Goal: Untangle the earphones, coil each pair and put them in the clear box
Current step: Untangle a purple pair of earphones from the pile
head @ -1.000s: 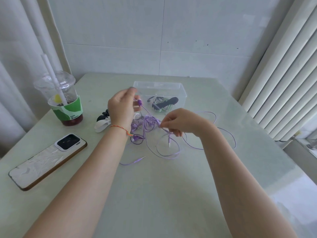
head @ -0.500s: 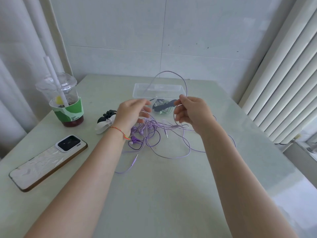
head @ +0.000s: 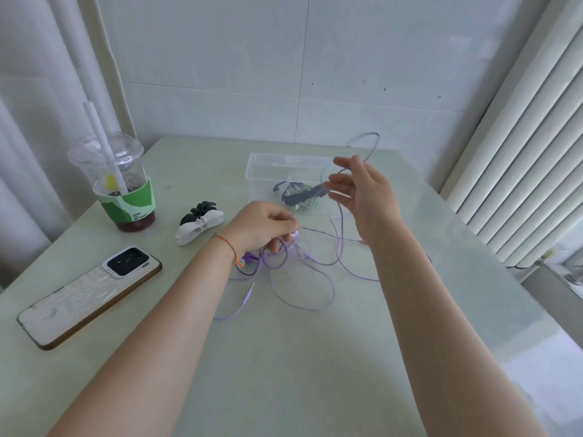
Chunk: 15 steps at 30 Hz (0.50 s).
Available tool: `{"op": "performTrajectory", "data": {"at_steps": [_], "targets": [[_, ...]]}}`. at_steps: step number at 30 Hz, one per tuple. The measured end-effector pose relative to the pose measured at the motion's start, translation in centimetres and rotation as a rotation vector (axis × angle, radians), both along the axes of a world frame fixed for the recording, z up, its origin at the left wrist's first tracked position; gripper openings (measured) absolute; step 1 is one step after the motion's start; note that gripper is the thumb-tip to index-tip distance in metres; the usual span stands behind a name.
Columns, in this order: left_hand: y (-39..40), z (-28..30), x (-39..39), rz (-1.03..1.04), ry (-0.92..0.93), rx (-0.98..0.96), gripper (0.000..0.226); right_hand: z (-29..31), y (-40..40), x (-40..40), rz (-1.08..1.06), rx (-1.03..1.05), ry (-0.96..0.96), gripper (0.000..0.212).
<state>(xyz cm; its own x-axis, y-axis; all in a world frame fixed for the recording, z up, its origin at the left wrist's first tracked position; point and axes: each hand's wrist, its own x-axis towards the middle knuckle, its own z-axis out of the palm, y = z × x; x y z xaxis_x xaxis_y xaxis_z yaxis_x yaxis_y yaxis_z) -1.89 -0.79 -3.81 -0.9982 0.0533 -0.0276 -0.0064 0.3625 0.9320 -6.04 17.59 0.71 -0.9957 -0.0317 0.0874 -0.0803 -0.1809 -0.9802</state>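
Note:
A tangle of purple earphones point(head: 299, 272) lies spread over the middle of the pale green table. My left hand point(head: 262, 227) hovers low over the knot and pinches the cable near an earbud. My right hand point(head: 362, 193) is raised in front of the clear box point(head: 262, 171), fingers straight and spread, with a loop of purple cable running over them and arching up behind. Inside the box lies a coiled dark pair of earphones point(head: 299, 197). A purple jack plug point(head: 249, 291) rests on the table near my left forearm.
An iced drink cup with a straw point(head: 120, 187) stands at the back left. A phone point(head: 88, 294) lies face down at the left edge. Black and white clips point(head: 198, 223) sit between cup and box. A radiator point(head: 520, 152) lines the right side.
My right hand has opened and swung right with the cable loop draped over its fingers. My left hand has dropped lower onto the tangle.

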Motion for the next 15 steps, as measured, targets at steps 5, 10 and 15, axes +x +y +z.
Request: {"op": "performTrajectory", "data": {"at_steps": [5,10,15], "targets": [[-1.7,-0.1,-0.3,0.307,0.161,-0.097,0.015,-0.1,0.7,-0.5,-0.297,0.116,0.011,0.038],[-2.1,0.5,-0.8,0.426,0.302,0.241,0.012,0.3,0.9,-0.5,-0.250,0.092,-0.101,0.030],[-2.6,1.3,-0.6,0.380,0.209,0.631,0.014,-0.4,1.4,-0.6,-0.173,0.549,-0.133,0.032]]}}
